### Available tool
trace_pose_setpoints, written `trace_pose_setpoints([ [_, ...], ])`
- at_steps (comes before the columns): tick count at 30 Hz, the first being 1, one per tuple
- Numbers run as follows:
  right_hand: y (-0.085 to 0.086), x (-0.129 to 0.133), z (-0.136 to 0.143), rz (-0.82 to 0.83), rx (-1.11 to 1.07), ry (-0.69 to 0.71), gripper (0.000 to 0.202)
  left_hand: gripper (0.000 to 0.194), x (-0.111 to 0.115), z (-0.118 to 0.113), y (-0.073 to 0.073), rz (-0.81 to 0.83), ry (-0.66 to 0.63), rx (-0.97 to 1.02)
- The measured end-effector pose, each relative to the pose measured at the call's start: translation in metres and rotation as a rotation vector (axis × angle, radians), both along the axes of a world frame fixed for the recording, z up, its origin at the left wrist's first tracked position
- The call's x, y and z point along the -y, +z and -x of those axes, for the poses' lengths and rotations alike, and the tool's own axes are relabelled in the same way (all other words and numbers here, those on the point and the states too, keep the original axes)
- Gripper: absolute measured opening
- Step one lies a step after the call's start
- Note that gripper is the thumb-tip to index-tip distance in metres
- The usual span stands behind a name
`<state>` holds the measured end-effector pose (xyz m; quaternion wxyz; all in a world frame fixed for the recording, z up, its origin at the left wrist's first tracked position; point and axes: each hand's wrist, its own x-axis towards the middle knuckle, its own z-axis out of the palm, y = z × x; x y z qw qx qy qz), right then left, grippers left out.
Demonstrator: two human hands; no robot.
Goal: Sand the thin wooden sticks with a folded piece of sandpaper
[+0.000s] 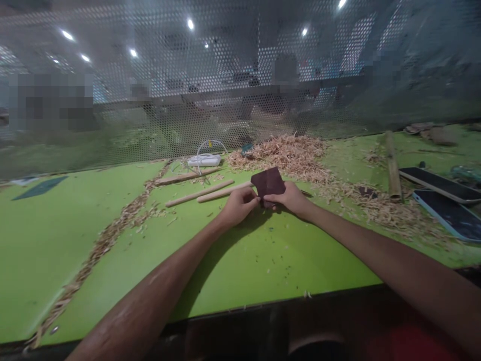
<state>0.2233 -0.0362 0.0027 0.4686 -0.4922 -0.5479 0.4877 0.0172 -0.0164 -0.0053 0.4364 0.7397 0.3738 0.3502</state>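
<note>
I've got R hand (291,199) w/ its grip closed on the brown sheet (269,184): thumb on the near face, fingers mostly hidden behind. Sheet's just above the green bench (255,271), btwn both hands. L hand (240,203) is at the sheet's lower L edge, grip narrow, fingers curled, thumb by the fingertips; can't tell if it's pinching tight, or on what. Pale stick (216,193) runs behind L hand up to the sheet's L side; the rest of that end's hidden. Thinner stick (199,193) & flat wood strip (188,176) lie L of the sheet, white box (205,160) w/ cord beyond them. Shavings heap (289,153) is behind the sheet. Bamboo piece (393,168) + 2 phones (451,213) are well R of it.
</note>
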Motion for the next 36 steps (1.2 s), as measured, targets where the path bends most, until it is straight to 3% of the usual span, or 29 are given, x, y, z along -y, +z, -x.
trace_pose_setpoints([
  [10,0.000,0.000,-0.005,0.031,-0.061,0.012,0.040,0.039,-0.006,0.008,0.002,0.094,-0.171,0.072],
  [21,0.005,0.007,0.002,0.041,-0.070,0.069,0.041,0.049,-0.005,0.009,0.004,0.079,-0.240,-0.005],
  [28,0.008,0.009,0.001,0.073,-0.091,0.101,0.042,0.049,-0.003,0.006,0.005,-0.022,-0.177,0.007],
  [36,0.000,0.001,-0.001,0.105,-0.178,-0.004,0.042,0.050,-0.004,0.007,0.002,0.075,-0.247,-0.012],
])
